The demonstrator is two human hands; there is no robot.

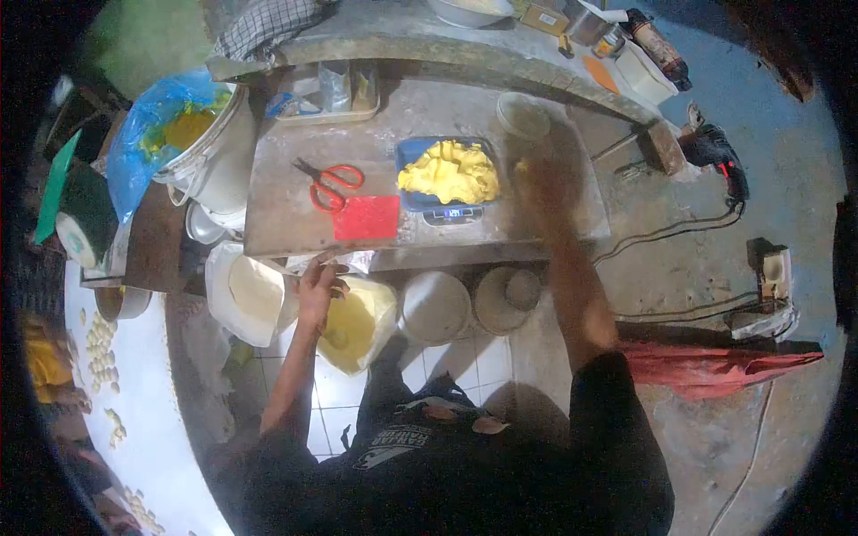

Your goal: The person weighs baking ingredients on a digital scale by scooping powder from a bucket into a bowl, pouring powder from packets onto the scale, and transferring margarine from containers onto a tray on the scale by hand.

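A soft yellow mass like butter or margarine (451, 171) is heaped in a blue tray (416, 147) on a small digital scale (453, 214), whose display is lit. My right hand (543, 179) is over the table just right of the tray, dark and smeared, with a small yellow spot at its fingers; whether it grips anything does not show. My left hand (320, 288) is at the table's front edge, fingers loosely bent and apart, with nothing visible in them. Below it stands a plastic-lined container (357, 323) with yellow contents. Red-handled scissors (336, 185) and a red card (365, 218) lie left of the scale.
A round, pale lidded tub (523, 116) stands beyond my right hand. At left is a white bucket (214, 147) lined with blue plastic. Two pale buckets (435, 308) (506, 302) and an open white bag (246, 293) stand below the table. A drill (718, 161) and cables lie right.
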